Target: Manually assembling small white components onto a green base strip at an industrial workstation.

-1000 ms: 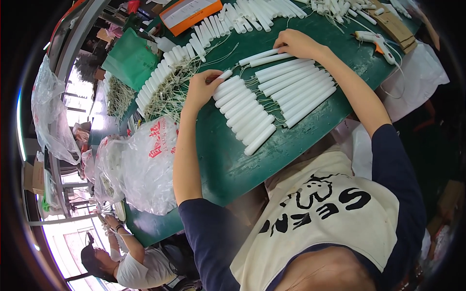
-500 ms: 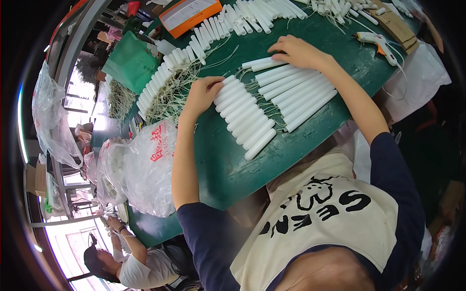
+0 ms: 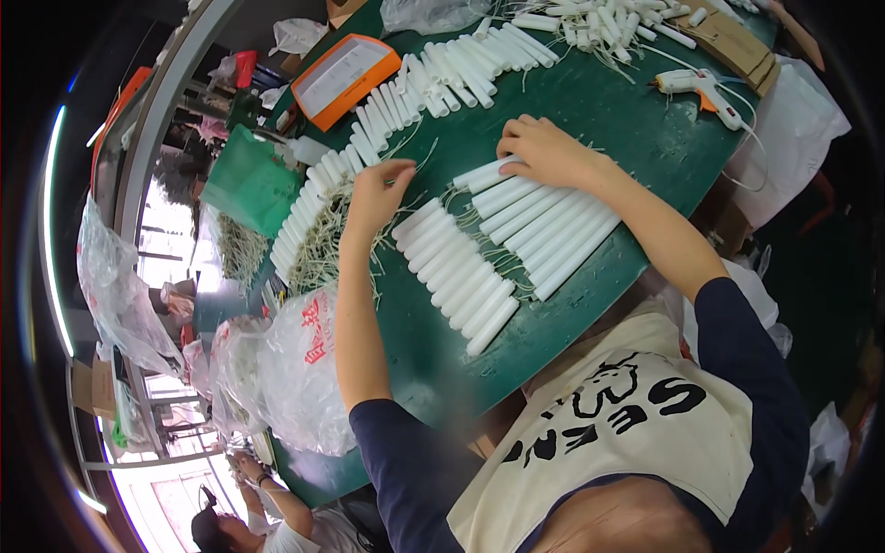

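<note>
Two groups of white tubes lie side by side on the green table, with thin pale wires running between them. The left group [image 3: 452, 276] has shorter tubes in a slanting row; the right group [image 3: 553, 230] has longer ones fanned out. My right hand [image 3: 553, 155] is at the far end of the right group, its fingers and thumb closed on the end of the outermost white tube [image 3: 481, 175]. My left hand [image 3: 380, 195] hovers just beyond the far end of the left group, fingers stretched out and apart, with nothing visible in it.
More tubes [image 3: 396, 106] with tangled wires [image 3: 318, 235] line the far left, near an orange box [image 3: 346, 81] and a green bag [image 3: 251, 180]. A glue gun [image 3: 701, 92] lies at right beside cardboard [image 3: 728, 41]. A clear plastic bag [image 3: 309, 369] sits left of my forearm. Another person [image 3: 267, 516] works at lower left.
My left hand has lifted off the far end of the left tube group. My right hand's fingers have drawn in around the tube end. The whole view has shifted slightly.
</note>
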The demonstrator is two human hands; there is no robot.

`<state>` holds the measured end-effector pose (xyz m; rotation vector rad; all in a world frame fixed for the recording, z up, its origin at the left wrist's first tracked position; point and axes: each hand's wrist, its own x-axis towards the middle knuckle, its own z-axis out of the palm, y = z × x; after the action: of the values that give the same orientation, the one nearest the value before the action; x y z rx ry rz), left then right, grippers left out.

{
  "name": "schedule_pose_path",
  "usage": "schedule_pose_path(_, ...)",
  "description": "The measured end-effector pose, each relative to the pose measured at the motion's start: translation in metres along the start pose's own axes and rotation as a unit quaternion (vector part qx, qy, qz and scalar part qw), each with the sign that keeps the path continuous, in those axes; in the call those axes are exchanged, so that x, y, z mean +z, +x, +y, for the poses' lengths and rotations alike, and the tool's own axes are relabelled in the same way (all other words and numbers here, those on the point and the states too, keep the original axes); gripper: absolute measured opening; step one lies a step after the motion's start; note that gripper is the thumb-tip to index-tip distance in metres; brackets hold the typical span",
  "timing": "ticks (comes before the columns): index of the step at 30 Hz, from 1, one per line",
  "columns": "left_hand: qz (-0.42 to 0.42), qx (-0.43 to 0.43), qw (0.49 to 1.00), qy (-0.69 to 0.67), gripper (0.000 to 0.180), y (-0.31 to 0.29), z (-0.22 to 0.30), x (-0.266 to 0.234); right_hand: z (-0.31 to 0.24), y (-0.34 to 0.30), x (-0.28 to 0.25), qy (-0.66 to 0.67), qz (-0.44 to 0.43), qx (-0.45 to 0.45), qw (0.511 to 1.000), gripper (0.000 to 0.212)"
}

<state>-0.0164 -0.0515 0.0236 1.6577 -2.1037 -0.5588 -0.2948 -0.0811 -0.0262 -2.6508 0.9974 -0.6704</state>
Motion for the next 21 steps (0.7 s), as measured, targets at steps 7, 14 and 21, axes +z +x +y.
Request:
schedule_pose_path(7, 0.152, 0.098, 0.963, 0.198, 0.031, 0.073, 0.001, 0.043, 0.0, -0.002, 0.003, -0.004, 0.014, -0.024, 1.0, 0.027)
schedule_pose_path(14, 0.188, 0.001, 0.942, 0.277, 0.021, 0.102, 0.013, 0.073, 0.004, -0.005, 0.008, 0.014, 0.038, -0.021, 0.999, 0.031)
schedule_pose_path(21, 0.194, 0.003, 0.906, 0.377, 0.015, 0.103, 0.017, 0.081, 0.006, -0.006, 0.011, 0.013, 0.043, -0.027, 0.999, 0.032)
